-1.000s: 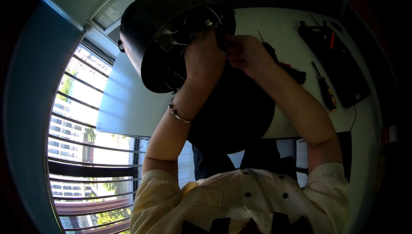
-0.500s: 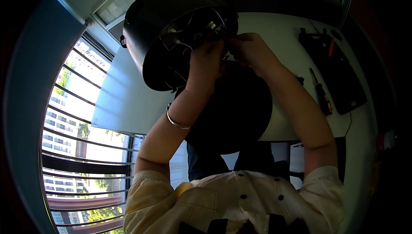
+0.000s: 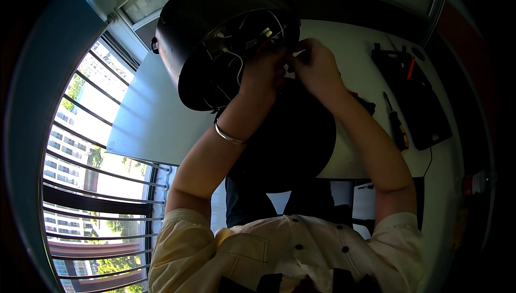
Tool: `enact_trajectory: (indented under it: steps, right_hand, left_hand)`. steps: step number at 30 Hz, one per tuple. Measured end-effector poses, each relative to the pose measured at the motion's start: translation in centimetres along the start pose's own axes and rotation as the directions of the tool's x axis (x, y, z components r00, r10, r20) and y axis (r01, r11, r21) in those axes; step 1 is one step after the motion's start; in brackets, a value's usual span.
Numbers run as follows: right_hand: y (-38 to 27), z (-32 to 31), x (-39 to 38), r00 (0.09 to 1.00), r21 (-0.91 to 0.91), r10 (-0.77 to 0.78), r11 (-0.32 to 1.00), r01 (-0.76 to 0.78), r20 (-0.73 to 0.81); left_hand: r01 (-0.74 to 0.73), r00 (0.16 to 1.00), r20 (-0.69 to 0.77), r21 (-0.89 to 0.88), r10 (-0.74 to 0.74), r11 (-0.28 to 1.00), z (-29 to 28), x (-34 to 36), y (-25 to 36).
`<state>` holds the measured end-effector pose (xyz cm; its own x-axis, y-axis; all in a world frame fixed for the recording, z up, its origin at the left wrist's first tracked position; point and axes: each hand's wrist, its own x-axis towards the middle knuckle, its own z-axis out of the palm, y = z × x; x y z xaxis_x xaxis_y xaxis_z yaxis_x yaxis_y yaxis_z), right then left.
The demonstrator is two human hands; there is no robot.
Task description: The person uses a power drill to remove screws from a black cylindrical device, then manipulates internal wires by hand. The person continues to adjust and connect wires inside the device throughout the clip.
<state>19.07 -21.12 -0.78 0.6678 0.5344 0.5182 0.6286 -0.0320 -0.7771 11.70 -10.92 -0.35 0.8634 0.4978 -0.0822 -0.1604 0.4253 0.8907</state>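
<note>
A black, drum-shaped appliance housing (image 3: pixel 215 11) lies tipped on its side, its open underside facing me. White and red wires (image 3: pixel 235 55) and small fittings show inside the dark cavity. My left hand (image 3: pixel 264 72) is at the right part of the opening, its fingers curled and closed; what they hold is hidden. Close beside it, my right hand (image 3: pixel 318 70) pinches thumb and fingers together at something too small and dark to name. Below both hands is a large round black piece (image 3: pixel 293 137), reaching over the table's near edge above my lap.
On the white table (image 3: pixel 148 115), a screwdriver (image 3: pixel 396 126) with a black and yellow handle lies right of my right forearm. Beyond it is an open black tool case (image 3: pixel 416 99) with a red-handled tool (image 3: pixel 411 69). A barred window (image 3: pixel 102 174) is at left.
My right hand has shifted slightly right, away from the left, its fingers still pinched. The left hand stays by the opening. The whole view has tilted a little.
</note>
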Motion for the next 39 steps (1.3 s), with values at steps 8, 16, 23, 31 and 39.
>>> enact_trajectory:
  steps: [8, 16, 23, 31, 39]
  right_hand:
    - [0.5, 0.5, -0.7, 0.945, -0.439, -0.323, 0.844, 0.309, 0.044]
    - [-0.2, 0.8, -0.5, 0.951, 0.358, 0.280, 0.882, -0.308, 0.127]
    - [-0.7, 0.3, -0.4, 0.841, 0.675, 0.419, 0.514, -0.529, 0.341]
    - [0.7, 0.2, 0.4, 0.752, 0.776, 0.381, 0.125, -0.618, 0.538]
    - [0.3, 0.8, -0.5, 0.961, -0.379, -0.272, 0.896, 0.232, -0.054]
  left_hand:
    - [-0.028, 0.998, -0.048, 0.001, 0.028, 1.000, 0.6, -0.1, -0.2]
    - [-0.041, 0.999, -0.017, -0.003, 0.041, 0.999, 0.3, 0.0, -0.7]
    - [-0.039, 0.999, 0.013, -0.037, 0.040, 0.999, 0.0, 0.4, -1.2]
    - [-0.017, 1.000, 0.001, -0.097, 0.017, 0.995, 0.5, 0.3, -0.9]
    - [0.009, 0.998, 0.056, -0.177, 0.001, 0.984, -0.2, 1.0, -0.9]
